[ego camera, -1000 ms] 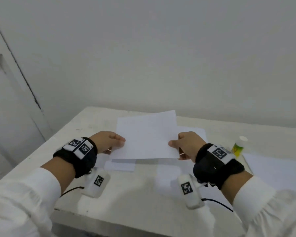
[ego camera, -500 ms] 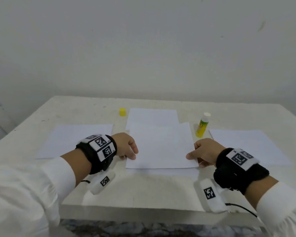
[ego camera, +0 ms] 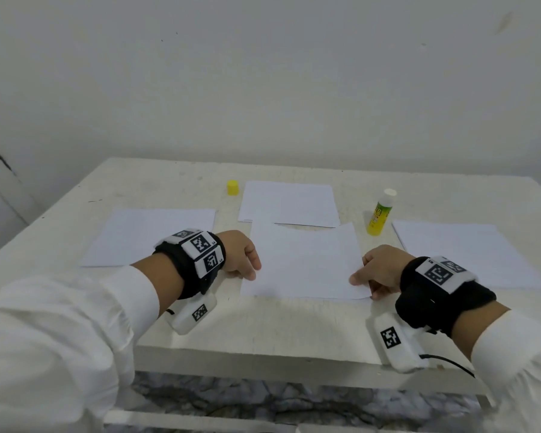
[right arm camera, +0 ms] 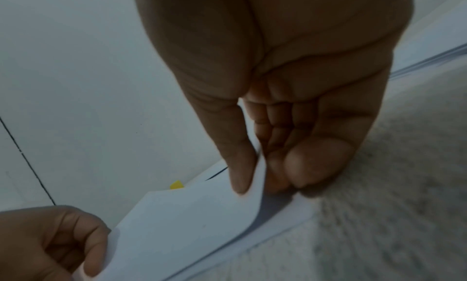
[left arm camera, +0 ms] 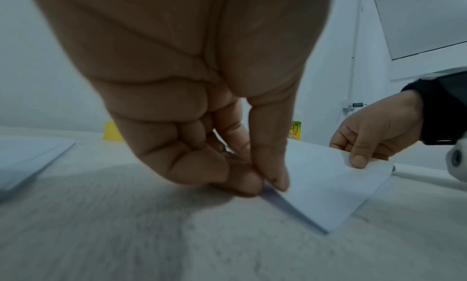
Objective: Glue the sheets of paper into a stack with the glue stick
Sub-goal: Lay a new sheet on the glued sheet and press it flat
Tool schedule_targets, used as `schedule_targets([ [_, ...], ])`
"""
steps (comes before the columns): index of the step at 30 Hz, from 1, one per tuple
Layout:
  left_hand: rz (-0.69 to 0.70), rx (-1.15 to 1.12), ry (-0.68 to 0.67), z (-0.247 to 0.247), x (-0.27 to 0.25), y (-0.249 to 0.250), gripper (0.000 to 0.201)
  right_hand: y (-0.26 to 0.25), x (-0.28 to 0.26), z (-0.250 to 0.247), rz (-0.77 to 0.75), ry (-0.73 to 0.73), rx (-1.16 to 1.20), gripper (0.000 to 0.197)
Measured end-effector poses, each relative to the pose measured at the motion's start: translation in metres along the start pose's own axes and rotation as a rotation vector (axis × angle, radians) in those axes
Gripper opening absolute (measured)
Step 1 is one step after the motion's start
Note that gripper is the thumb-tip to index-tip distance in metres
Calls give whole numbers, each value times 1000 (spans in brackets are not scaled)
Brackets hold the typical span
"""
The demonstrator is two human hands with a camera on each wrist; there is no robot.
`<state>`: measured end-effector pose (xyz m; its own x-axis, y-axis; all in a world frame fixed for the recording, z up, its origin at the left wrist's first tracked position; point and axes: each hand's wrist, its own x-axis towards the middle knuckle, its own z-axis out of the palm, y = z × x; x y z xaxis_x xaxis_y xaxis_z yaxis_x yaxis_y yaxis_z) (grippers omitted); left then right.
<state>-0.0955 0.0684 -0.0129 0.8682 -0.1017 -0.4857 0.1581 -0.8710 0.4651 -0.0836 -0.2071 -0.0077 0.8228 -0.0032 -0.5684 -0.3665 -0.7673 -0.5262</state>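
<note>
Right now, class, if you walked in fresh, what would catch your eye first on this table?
First, the two hands: the left hand and right hand pinch opposite edges of a white sheet near the table's front middle. Next, the yellow-green glue stick standing uncapped behind the right hand, and its yellow cap far back left.

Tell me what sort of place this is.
Likely a bare room set up for recording a paper craft task: a plain white table against an unadorned wall, holding only loose paper sheets, a glue stick and its yellow cap.
</note>
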Motion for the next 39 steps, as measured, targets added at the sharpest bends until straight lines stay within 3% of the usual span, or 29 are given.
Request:
schedule_targets([
  [7,32,-18,73,-5,2,1,16,2,3,0,19,5,38,22],
  [31,31,49,19,3,0,-5,14,4,8,5,22,32,20,18],
  [34,29,85,27,5,0,-1,13,1,5,6,6,38,-24,23],
  [39,18,130,23,5,1,2,15,-11,-4,-2,-40,38,-317,19],
])
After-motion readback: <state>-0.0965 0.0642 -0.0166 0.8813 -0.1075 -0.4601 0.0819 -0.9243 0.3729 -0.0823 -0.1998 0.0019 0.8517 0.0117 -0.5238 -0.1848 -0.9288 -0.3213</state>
